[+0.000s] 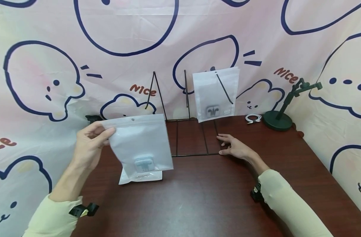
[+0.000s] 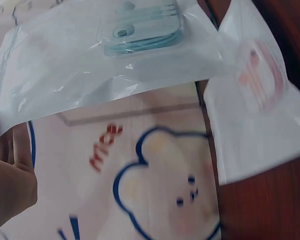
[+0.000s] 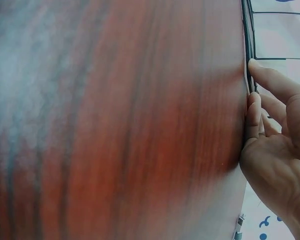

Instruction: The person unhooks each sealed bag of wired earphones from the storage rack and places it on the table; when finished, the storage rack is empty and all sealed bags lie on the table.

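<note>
Fingers of the left hand (image 1: 90, 141) pinch a white earphone pouch (image 1: 140, 141); the right hand (image 1: 237, 148) grips a black wire rack (image 1: 195, 155) near the back edge of the tabletop (image 1: 192, 200).

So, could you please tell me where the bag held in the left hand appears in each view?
Head: the held bag is left of centre, its top left corner pinched by the left hand.
Left wrist: across the upper left, its blue earphones near the top edge.
Right wrist: not in it.
Shared landmark: the reddish-brown tabletop, seen in all three views.
</note>
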A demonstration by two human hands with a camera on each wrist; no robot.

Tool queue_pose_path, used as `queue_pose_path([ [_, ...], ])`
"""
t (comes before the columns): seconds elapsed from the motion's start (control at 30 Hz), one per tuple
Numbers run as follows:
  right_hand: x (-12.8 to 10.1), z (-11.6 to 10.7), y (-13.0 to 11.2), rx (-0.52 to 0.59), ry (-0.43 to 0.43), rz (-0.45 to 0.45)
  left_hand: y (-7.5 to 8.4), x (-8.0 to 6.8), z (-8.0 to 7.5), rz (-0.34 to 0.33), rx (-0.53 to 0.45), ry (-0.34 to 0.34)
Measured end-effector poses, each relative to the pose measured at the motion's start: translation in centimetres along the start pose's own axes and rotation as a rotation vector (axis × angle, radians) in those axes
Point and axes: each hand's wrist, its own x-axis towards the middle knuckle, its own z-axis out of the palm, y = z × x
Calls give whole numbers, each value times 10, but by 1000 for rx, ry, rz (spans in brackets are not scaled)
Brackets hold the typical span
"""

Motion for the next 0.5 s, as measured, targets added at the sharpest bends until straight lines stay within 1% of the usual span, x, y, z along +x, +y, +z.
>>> queue_pose_path([
  [0.07, 0, 0, 0, -5, 3, 8, 3, -3, -12, 22, -41, 13],
  [0.13, 0, -1, 0, -11, 4, 11, 6, -7, -25, 36, -46, 24],
  [0.17, 0, -1, -1, -13, 4, 11, 7, -8, -30, 37, -40, 43],
  [0.33, 0, -1, 0, -10, 2, -2, 15, -17, -55, 43, -62, 187],
  [0.4, 0, 0, 1, -6, 1, -2, 19, -21, -66, 39, -79, 244],
  [0.43, 0, 0, 1, -7, 2, 2, 21, -22, -71, 33, -74, 278],
  [0.5, 1, 0, 1, -4, -1, 8, 25, -27, -83, 16, -65, 323],
])
